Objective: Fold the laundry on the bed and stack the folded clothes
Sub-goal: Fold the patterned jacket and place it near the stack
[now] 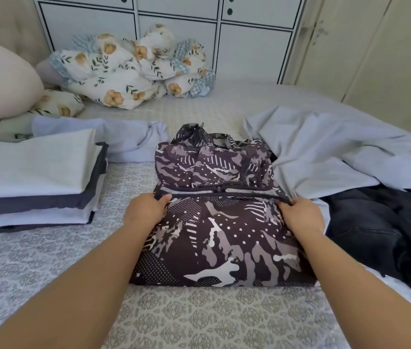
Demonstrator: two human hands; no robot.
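Observation:
A dark camouflage-patterned hooded jacket (pixel 214 238) lies in the middle of the bed, its lower half folded up over the body, hood pointing away from me. My left hand (pixel 146 210) pinches the left end of the folded hem. My right hand (pixel 300 215) pinches the right end of the same hem. A stack of folded clothes (pixel 35 182), pale blue, dark grey and white, sits to the left. An unfolded pale blue garment (pixel 325 157) and a dark denim-like garment (pixel 385 233) lie to the right.
A patterned grey bedspread (pixel 199 318) covers the bed. A crumpled floral blanket (pixel 134 69) and a beige pillow (pixel 0 79) lie at the far side. Another pale blue cloth (pixel 129 142) lies behind the stack. White drawers (pixel 179 34) stand beyond the bed.

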